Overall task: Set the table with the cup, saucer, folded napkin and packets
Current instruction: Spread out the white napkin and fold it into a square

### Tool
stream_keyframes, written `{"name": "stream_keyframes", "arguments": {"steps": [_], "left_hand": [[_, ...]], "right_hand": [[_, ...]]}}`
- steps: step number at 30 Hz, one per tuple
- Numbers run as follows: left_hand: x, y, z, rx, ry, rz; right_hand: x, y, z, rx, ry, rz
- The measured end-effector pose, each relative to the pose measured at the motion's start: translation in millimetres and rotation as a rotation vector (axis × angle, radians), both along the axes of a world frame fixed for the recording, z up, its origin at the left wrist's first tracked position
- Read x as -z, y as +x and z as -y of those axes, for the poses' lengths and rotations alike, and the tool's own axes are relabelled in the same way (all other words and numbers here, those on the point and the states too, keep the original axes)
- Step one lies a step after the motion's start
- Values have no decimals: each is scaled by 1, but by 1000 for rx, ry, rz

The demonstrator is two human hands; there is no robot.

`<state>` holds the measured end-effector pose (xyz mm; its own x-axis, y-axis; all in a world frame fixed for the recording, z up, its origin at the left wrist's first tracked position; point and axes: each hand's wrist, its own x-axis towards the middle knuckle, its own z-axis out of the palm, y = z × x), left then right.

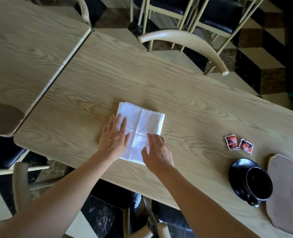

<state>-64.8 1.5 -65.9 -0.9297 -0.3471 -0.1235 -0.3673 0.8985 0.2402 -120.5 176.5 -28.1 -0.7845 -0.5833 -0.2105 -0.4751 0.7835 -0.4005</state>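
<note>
A white folded napkin (142,124) lies flat in the middle of the light wooden table (185,93). My left hand (114,136) rests flat on its left edge, fingers spread. Over its near right corner lies my right hand (157,152), palm down with fingers apart. Two red and white packets (238,144) sit side by side to the right. A black cup (258,183) stands on a black saucer (236,170) near the table's front right edge.
A brown wooden board (285,191) lies right of the cup. A second table (22,48) abuts on the left, with a brown board (3,117) at its near corner. Pale chairs (185,38) stand beyond the far edge, and others below the near edge.
</note>
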Motion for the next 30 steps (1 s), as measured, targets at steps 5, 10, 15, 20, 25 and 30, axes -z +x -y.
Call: {"name": "stream_keyframes", "arguments": {"steps": [5,10,15,20,25,30], "left_hand": [[20,-28,1,69,23,-66],[30,-33,2,173,-78,-87],[32,-37,3,181,-113,-9],[15,-55,9,185,-88,118],[-8,-101,30,135,-7,145],[-21,-124,34,223,-77,265]], "right_hand": [[46,-34,39,-103,123,-96],[69,-36,33,106,169,-164],[68,-40,35,174,145,-149],[51,-51,33,99,221,-66],[28,-104,24,121,207,-91],[20,-122,18,158,206,104]]}}
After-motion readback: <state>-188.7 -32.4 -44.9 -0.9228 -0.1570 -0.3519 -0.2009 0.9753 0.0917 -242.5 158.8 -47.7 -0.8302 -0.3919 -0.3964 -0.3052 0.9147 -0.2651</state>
